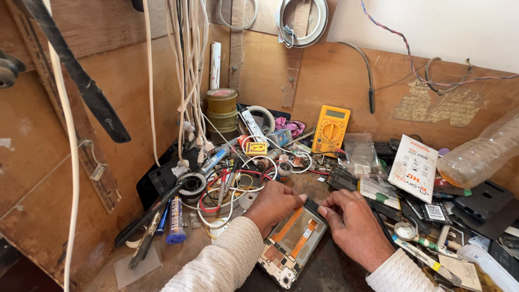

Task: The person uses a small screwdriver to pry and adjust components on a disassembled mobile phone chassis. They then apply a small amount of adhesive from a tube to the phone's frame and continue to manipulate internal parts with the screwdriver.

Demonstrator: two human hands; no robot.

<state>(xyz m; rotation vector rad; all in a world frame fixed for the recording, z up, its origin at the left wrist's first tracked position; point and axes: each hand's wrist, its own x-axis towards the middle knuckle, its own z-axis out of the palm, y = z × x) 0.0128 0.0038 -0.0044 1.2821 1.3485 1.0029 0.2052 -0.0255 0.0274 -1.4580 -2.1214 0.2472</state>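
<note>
Pinching the top edge of an opened phone (pixel 292 243) on the bench, the left hand (pixel 274 204) and right hand (pixel 351 220) both grip it. Three round tins (pixel 222 111) stand stacked by the wall, contents hidden. One white packet (pixel 414 166) with red-orange print lies right of one yellow multimeter (pixel 330 128). One clear bottle (pixel 481 154) holds amber liquid.

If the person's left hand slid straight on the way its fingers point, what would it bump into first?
The left hand points right, across the top edge of the opened smartphone with orange ribbon cables. It would probably meet the right hand's fingertips first, close by; depth is hard to judge.
</note>
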